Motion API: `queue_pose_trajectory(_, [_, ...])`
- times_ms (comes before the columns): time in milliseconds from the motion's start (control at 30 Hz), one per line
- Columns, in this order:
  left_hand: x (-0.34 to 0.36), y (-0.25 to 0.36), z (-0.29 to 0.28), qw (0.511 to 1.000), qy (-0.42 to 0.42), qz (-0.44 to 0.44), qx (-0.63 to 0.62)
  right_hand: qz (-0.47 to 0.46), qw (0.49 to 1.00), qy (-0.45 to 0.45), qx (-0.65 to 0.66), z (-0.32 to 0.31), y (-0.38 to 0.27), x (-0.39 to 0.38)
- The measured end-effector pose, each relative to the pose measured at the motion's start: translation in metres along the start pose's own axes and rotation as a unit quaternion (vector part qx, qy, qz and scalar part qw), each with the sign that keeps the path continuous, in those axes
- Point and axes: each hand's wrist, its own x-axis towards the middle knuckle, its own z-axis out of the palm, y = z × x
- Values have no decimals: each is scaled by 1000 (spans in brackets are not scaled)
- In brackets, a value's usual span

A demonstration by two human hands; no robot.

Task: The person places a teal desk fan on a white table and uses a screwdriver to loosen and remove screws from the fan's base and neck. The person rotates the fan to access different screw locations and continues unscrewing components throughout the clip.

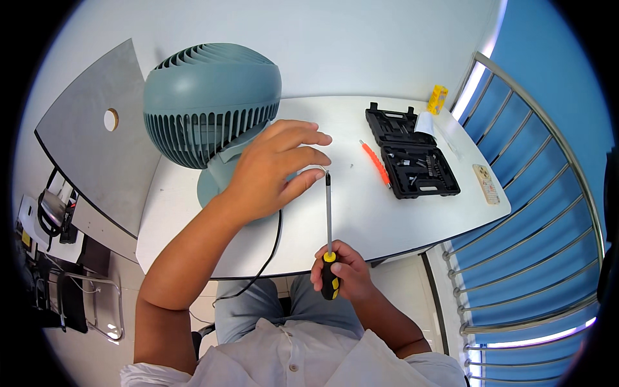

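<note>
My right hand [343, 272] grips a screwdriver [329, 219] by its black and yellow handle, shaft pointing away from me. At its dark tip, my left hand [271, 169] pinches a small shiny piece [324, 169] between thumb and forefinger, too tiny to name surely. The other left fingers are raised and bent. Behind that hand stands a grey-green fan [209, 97], its round slatted head tilted on a base that the left hand and forearm partly hide. A tiny metal bit [351, 166] lies on the white table [303, 248] to the right of the screwdriver tip.
An open black tool case [419, 171] with bits lies on the right, beside a red-orange screwdriver [376, 164]. Farther right are a yellow pack [437, 99] and a pale remote [485, 184]. A black cord [271, 253] hangs over the front edge. Metal railing [548, 135] borders the right; a grey panel [97, 129] stands left.
</note>
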Motion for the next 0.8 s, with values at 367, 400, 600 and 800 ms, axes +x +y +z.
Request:
queue_pose_trajectory(367, [10,-17,63,990,46,-124,-37,-22,1000,8,13,-14,-8,-12])
queue_pose_trajectory(400, [10,-26,81,988,21,-153,-4,-27,999,1,18,-15,-9,-12])
queue_pose_trajectory(600, [1,-71,179,931,-181,-282,145,-30,997,-21,70,-21,-15,-22])
queue_pose_trajectory(800, [-3,-88,207,908,-210,-316,176,-19,995,-48,82,-21,-20,-26])
